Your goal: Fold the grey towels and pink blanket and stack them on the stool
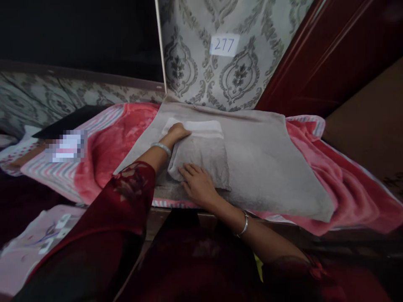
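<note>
A small grey folded towel (204, 157) with a white band at its far end lies on a large grey towel (270, 167) spread over a red blanket (103, 155). My left hand (179, 131) rests on the folded towel's far left corner, fingers curled down on the cloth. My right hand (198, 184) lies flat on the near edge of the folded towel, fingers stretched out. Each wrist wears a bangle.
The blanket covers a bed with a striped sheet (56, 172) at the left. A patterned wall with a "277" label (224, 45) stands behind. A dark wooden door (330, 63) is at the right. A dark flat object (69, 121) lies at the far left.
</note>
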Demonstrator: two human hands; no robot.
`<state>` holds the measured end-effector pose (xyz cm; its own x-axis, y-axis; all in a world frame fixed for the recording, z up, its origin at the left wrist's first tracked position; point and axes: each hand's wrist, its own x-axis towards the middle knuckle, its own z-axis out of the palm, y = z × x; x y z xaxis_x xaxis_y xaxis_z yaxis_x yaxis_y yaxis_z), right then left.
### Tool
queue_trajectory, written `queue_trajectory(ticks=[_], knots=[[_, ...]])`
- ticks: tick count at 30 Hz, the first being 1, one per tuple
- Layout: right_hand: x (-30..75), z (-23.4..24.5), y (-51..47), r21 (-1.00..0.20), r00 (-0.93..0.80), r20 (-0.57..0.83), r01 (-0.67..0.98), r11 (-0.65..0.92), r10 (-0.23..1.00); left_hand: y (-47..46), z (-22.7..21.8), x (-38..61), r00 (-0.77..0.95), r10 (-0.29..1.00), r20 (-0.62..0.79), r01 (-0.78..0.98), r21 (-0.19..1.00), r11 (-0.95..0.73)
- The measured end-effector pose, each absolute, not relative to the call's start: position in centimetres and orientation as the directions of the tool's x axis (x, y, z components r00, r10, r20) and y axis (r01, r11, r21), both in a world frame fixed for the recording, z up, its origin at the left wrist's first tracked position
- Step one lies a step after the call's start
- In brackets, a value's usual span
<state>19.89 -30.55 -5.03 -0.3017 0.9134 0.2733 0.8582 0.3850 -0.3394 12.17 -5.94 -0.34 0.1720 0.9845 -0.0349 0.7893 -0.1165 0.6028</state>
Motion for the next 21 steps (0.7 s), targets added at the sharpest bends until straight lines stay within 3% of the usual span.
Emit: queue_trajectory(ticks=[2,6,15,21], knots=[[20.2,-5.2,-30.4,-0.367,-0.305,0.297,0.838,0.403,0.905,-5.8,-0.6,12.8,0.147,0.989,-0.028,0.829,0.548,-0.108],[20.3,-4.8,-30.0,-0.395,-0.312,0.324,0.813,0.427,0.893,-5.6,-0.2,12.5,0.124,0.992,-0.032,0.818,0.569,-0.084],[18.9,-5.4,-30.6,-0.325,-0.425,0.317,0.791,0.518,0.848,-5.7,-0.3,8.4,0.124,0.992,-0.024,0.807,0.584,-0.087],[23.6,-3.9,-31.6,-0.434,-0.350,0.376,0.752,0.497,0.858,-5.7,0.4,7.2,0.197,0.968,-0.156,0.689,0.725,-0.023]])
